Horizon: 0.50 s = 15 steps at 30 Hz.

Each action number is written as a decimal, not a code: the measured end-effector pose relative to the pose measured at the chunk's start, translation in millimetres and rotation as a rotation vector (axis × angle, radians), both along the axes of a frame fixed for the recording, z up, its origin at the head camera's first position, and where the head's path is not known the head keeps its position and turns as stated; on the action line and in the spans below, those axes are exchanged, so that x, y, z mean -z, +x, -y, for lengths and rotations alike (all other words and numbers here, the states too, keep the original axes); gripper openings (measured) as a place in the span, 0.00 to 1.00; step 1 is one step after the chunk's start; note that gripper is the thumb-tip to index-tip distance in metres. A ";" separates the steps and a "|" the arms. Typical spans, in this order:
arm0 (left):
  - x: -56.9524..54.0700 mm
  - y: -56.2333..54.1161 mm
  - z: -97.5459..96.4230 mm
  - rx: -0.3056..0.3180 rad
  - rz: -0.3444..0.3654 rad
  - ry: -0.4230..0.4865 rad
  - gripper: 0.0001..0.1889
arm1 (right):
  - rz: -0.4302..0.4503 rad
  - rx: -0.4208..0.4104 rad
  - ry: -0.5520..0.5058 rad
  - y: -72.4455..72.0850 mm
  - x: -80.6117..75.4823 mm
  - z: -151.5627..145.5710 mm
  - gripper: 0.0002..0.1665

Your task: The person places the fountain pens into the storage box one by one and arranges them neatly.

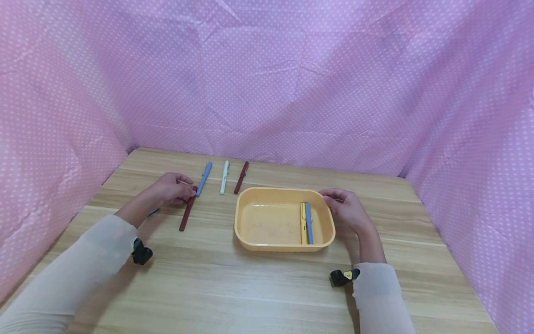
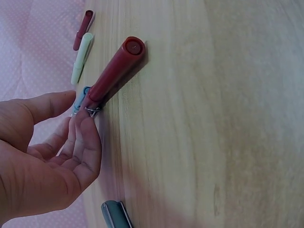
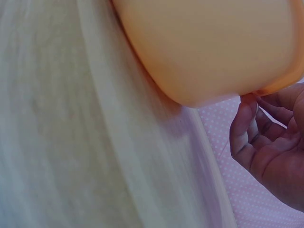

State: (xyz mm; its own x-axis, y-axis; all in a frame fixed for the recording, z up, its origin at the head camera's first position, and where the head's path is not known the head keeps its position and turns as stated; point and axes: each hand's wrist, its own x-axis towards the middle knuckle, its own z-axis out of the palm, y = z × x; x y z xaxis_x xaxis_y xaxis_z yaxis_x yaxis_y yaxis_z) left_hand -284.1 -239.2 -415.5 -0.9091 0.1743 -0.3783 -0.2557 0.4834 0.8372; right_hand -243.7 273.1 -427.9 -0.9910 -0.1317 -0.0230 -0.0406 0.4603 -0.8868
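My left hand [image 1: 173, 189] is at the far end of a dark red pen [image 1: 188, 214] lying on the table. In the left wrist view its fingertips touch the pen by the clip, while the thumb stands apart. A blue pen [image 1: 204, 178] lies just beyond. With the fingertips of my right hand [image 1: 346, 208] I hold the rim of a yellow plastic box [image 1: 285, 247] at its far right corner. Inside the box, a yellow pen [image 1: 303, 225] and a blue pen [image 1: 309, 227] lie side by side toward the right.
Farther back on the wooden table [image 1: 200, 287] lie a pale mint pen [image 1: 224, 177] and another dark red pen [image 1: 241, 177]. A dark green pen [image 2: 115, 216] is partly behind my left wrist in the head view. Pink dotted cloth [image 1: 267, 93] surrounds the table's back and sides.
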 end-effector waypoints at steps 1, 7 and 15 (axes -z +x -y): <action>0.3 -0.1 -0.1 -0.002 0.001 0.000 0.32 | -0.003 -0.001 0.001 0.0 0.0 -0.2 0.17; 2.2 -0.3 0.7 0.006 0.007 -0.017 0.33 | -0.004 0.003 0.006 0.0 0.7 0.8 0.18; 4.3 -1.7 2.1 0.006 0.002 -0.029 0.33 | 0.004 0.013 -0.002 -0.3 0.2 3.0 0.18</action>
State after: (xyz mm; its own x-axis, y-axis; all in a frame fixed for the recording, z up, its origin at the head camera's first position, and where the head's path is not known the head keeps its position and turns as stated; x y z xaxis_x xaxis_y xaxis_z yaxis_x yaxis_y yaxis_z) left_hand -285.8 -241.4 -419.8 -0.9074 0.1686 -0.3850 -0.2544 0.5088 0.8224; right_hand -244.0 270.1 -428.1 -0.9925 -0.1190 -0.0266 -0.0313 0.4593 -0.8877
